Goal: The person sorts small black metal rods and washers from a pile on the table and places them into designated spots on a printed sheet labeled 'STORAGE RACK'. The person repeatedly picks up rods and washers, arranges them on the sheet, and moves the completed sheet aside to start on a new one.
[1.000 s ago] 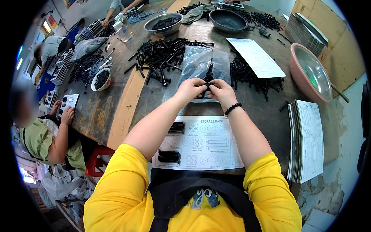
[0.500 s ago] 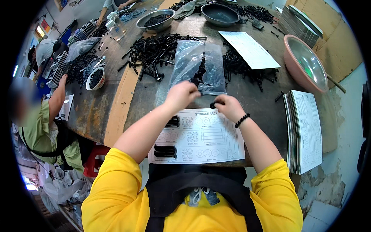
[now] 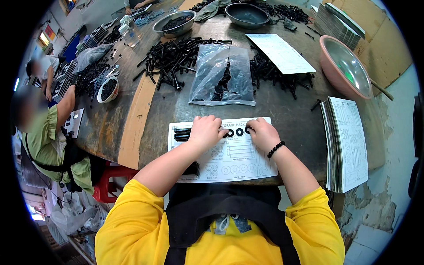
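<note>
At the left, a white bowl [image 3: 113,95] of small black parts stands on the table [image 3: 291,110], its wall likely stopping them from scattering. A flat wooden strip [image 3: 132,132] comes next, then a loose heap of black bolts [image 3: 170,59] beyond the sheet, seemingly within easy reach. On the printed sheet [image 3: 238,161], dark bolts [image 3: 181,134] lie side by side at the upper left, apparently because drawn outlines give each part a place; more dark pieces lie below, partly covered by the forearm. The left hand [image 3: 206,130] rests palm down on the sheet's upper half, fingers loosely bent, its thumb side against the leftmost visible ring; whether it grips anything underneath cannot be told. A clear plastic bag [image 3: 198,90] with dark parts inside lies flat just past the sheet. The black rings [image 3: 239,131] sit in a row between the hands, spaced as if to match printed circles. The right hand [image 3: 263,134] has its fingers bent close together over the rightmost ring, perhaps steadying it; a pinch cannot be confirmed. Farther right, a white card [image 3: 280,53] covers part of another bolt heap, beside a pink basin [image 3: 327,62] and a stack of sheets [image 3: 349,141].
</note>
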`<state>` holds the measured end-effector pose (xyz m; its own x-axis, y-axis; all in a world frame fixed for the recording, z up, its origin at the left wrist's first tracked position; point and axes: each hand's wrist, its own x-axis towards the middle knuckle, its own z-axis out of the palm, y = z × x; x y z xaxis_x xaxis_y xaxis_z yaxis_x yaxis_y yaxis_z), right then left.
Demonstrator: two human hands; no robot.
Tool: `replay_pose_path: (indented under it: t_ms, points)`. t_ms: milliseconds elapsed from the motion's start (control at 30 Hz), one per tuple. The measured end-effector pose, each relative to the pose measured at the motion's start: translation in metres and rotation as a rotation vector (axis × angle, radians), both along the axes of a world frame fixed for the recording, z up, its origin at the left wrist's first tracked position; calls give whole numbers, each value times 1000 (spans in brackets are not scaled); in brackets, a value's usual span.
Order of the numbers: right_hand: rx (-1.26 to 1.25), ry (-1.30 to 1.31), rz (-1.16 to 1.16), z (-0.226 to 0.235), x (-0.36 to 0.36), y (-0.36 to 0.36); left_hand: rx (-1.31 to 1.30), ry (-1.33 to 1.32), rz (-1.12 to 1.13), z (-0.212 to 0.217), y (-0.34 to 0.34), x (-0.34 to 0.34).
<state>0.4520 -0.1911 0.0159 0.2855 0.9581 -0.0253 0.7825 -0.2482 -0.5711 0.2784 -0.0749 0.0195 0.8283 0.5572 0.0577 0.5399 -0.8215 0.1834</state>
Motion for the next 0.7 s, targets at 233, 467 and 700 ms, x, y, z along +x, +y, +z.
replay_pose_path:
  t_ms: [233, 467, 700]
  points:
    - [80, -71, 145, -5, -6, -13, 19, -159, -261, -13, -13, -14]
    - [126, -55, 109, -6, -8, -13, -27, -161, -273, -12, -11, -12]
    - [124, -118, 6, -8, 3, -16, 68, -197, -183, -11, -10, -25]
